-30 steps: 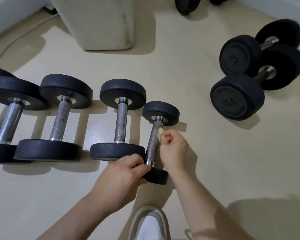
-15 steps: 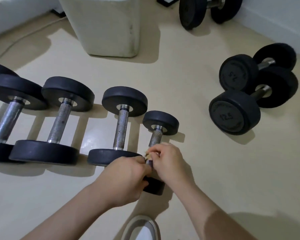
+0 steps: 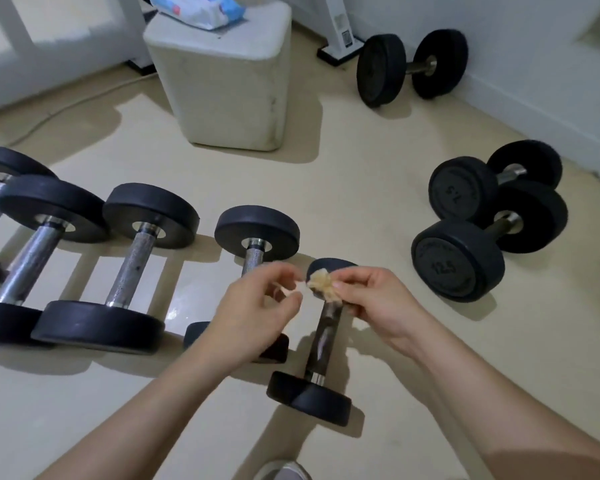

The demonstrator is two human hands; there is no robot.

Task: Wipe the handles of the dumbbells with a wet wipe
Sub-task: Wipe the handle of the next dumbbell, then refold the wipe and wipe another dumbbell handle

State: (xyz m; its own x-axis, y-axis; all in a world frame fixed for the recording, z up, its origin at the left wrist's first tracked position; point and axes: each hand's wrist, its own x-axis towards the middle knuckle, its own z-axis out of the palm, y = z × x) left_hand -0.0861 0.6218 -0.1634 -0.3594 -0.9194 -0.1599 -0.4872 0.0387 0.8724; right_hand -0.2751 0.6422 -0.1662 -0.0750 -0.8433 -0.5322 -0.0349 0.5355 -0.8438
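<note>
Both hands hover above the smallest dumbbell (image 3: 321, 344), the left hand (image 3: 257, 315) and right hand (image 3: 374, 303) pinching a browned wipe (image 3: 323, 289) between them. Bigger dumbbells (image 3: 132, 268) to the left look unwiped yet, I'd guess.

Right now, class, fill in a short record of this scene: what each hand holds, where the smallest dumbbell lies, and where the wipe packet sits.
left hand: left hand raised above the floor, fingers pinching one end of the wipe
right hand: right hand pinching the bunched, yellowed wet wipe
smallest dumbbell: smallest dumbbell on the floor below the hands, untouched, handle looks dark and shiny
row: larger dumbbells lie side by side to its left
wipe packet: wipe packet on the white block
</note>
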